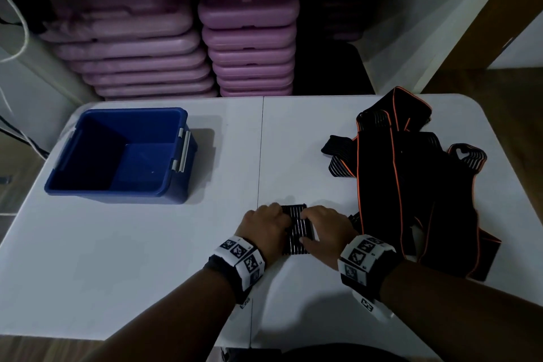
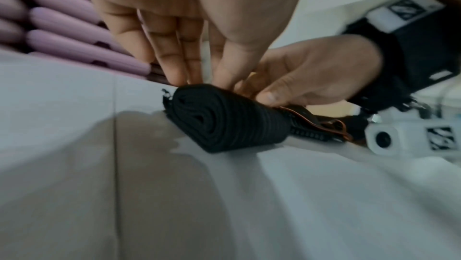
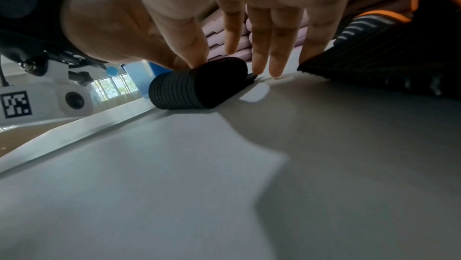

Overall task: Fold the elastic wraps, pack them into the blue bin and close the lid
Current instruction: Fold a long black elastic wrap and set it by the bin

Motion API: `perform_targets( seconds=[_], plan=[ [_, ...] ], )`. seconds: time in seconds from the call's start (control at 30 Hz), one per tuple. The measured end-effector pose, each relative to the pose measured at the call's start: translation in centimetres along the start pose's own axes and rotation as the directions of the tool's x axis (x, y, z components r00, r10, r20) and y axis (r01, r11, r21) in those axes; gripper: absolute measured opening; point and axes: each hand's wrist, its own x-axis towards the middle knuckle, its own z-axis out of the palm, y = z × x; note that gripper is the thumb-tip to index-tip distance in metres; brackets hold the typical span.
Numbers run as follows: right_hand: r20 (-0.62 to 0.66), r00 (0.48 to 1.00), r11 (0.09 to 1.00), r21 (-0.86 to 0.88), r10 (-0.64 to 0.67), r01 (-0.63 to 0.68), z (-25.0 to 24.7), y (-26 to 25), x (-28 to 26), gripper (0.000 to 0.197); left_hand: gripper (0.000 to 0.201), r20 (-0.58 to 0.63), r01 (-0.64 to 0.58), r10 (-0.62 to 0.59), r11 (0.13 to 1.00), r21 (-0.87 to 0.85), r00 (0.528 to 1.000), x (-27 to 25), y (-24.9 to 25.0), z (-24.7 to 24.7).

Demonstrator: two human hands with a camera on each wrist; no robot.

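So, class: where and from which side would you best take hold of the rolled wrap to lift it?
Probably from above, fingers and thumb spanning the ribbed sides of the roll at mid-length. The open spiral ends and the loose tail at its far edge suggest an end grip could let it unwind. The left hand and right hand already rest on top.

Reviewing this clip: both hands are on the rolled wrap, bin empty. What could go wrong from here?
1. The rolled black ribbed elastic wrap is held only by fingertips of the left hand and right hand; it may spring open when lifted.
2. The open blue plastic bin sits far left; the carry could loosen it.
3. No lid is visible.
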Motion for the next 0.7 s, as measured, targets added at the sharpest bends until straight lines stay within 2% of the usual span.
perform_targets(
  seconds=[0.07,0.17,0.23,0.3,0.37,0.43,0.47,0.53,0.63,0.7],
  plan=[
    [0.020,1.000,1.000,-0.008,0.008,-0.008,0.2,-0.1,-0.2,0.038,0.046,0.022,-0.034,0.032,0.997,0.069,0.999,-0.6,0.5,0.4],
    [0.049,0.999,0.997,0.072,0.025,-0.028,0.6,-0.3,-0.7,0.045,0.063,0.065,0.000,-0.005,0.996,0.091,0.998,-1.6,0.9,0.7],
    [0.084,0.994,0.984,0.161,0.066,-0.079,1.1,-0.5,-0.8,0.051,0.055,0.040,0.005,-0.009,0.995,0.102,0.999,-1.7,1.2,1.3],
    [0.123,0.979,0.947,0.261,0.159,-0.187,1.5,-0.4,-0.3,0.054,0.047,-0.012,0.022,-0.021,0.995,0.101,1.000,-1.6,1.3,1.6],
    [0.150,0.946,0.846,0.425,0.286,-0.323,1.6,-0.4,0.4,0.048,0.049,-0.001,0.055,-0.055,0.997,0.051,0.998,-1.3,1.5,1.3],
    [0.195,0.897,0.647,0.635,0.396,-0.423,1.4,-0.7,1.1,0.038,0.057,0.032,0.089,-0.089,0.996,0.023,0.995,-1.4,1.5,0.8],
    [0.232,0.864,0.521,0.718,0.446,-0.462,1.4,-0.8,1.6,0.040,0.059,0.014,0.101,-0.101,0.995,0.012,0.995,-1.5,1.5,0.7],
    [0.291,0.823,0.363,0.790,0.488,-0.494,1.3,-1.1,2.6,0.048,0.062,-0.008,0.127,-0.127,0.992,-0.024,0.992,-1.9,1.6,0.6],
    [0.344,0.817,0.337,0.784,0.464,-0.521,0.7,-1.6,3.3,0.055,0.063,-0.006,0.159,-0.160,0.985,-0.069,0.987,-3.0,1.6,0.8],
    [0.400,0.819,0.331,0.772,0.411,-0.543,-0.1,-2.3,3.4,0.045,0.062,-0.003,0.164,-0.165,0.982,-0.096,0.986,-3.7,1.4,0.8]
  ],
)
